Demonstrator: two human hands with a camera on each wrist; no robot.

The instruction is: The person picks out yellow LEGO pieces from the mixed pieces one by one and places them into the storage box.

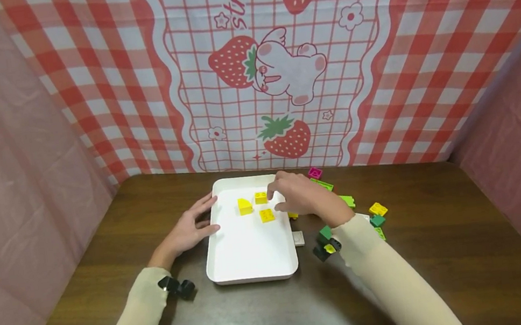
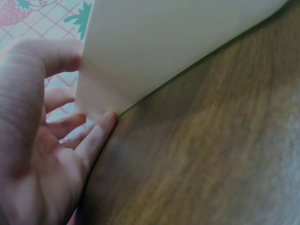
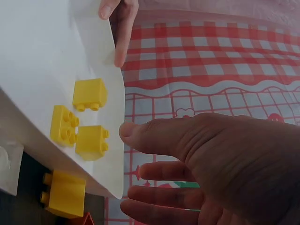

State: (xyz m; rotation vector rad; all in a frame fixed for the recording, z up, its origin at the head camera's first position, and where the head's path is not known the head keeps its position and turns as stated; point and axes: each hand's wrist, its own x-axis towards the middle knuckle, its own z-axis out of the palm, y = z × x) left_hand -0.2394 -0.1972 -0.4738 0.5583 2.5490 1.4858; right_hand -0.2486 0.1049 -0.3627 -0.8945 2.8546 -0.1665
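A white tray [image 1: 252, 255] lies on the table with three yellow toy bricks in its far half: a slanted one [image 1: 245, 206], one at the back [image 1: 261, 197] and one nearer [image 1: 267, 215]. My left hand [image 1: 188, 228] rests at the tray's left side, fingers spread, their tips touching the rim and outer wall. Over the tray's right edge is my right hand [image 1: 300, 193], thumb and fingers apart, holding nothing. In the right wrist view, its thumb appears near the yellow bricks. Another yellow brick [image 3: 68, 194] lies outside the tray, mostly hidden by this hand in the head view.
Right of the tray lie a white brick [image 1: 298, 238], a magenta brick [image 1: 315, 172], light green bricks [image 1: 347, 201], a yellow brick [image 1: 378, 209] and dark green bricks [image 1: 377, 220]. The right forearm covers part of this group. A strawberry-print cloth [image 1: 239, 149] hangs behind the table.
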